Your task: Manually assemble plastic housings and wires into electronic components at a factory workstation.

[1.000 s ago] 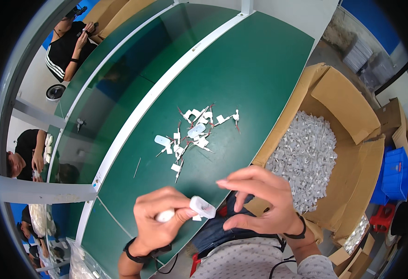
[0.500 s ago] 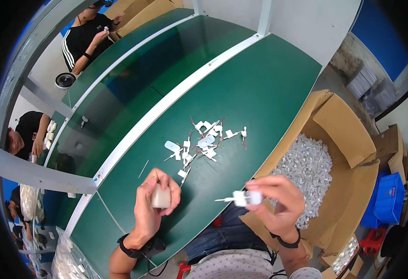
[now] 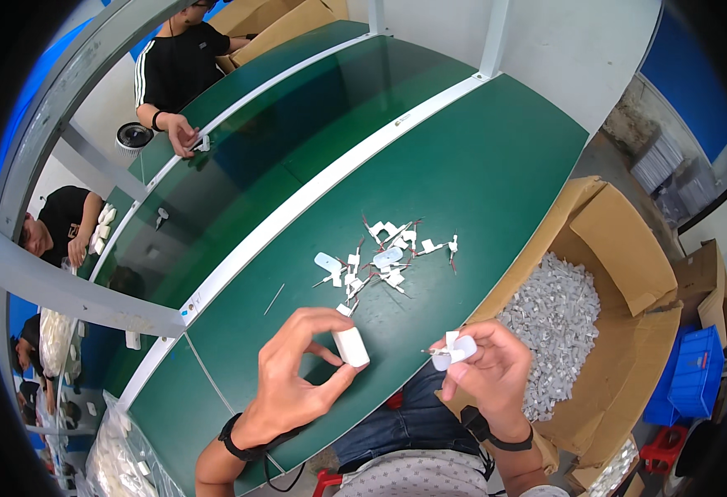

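My left hand (image 3: 301, 373) is closed on a cream-white plastic housing (image 3: 350, 347), pinched at its two ends between thumb and fingers over the near table edge. To its right, my right hand (image 3: 496, 364) grips a small white plastic part with a pale translucent oval cap (image 3: 461, 349) and a short wire end pointing left. Beyond both hands lies a loose cluster of small white connectors (image 3: 395, 279) with thin dark red wires. Among them rest two pale oval caps, one on the left (image 3: 327, 262) and one in the middle (image 3: 387, 258).
A thin rod (image 3: 274, 299) lies on the green table (image 3: 496, 166). At the right stands a cardboard box (image 3: 628, 331) full of small translucent parts (image 3: 550, 331). A plastic bag (image 3: 123, 455) of white pieces sits lower left. Two people work across the white rail (image 3: 330, 186).
My left hand has turned and now shows the housing at its fingertips. The part in my right hand has been rotated. Across the table, a person's hand has come down to the far rail.
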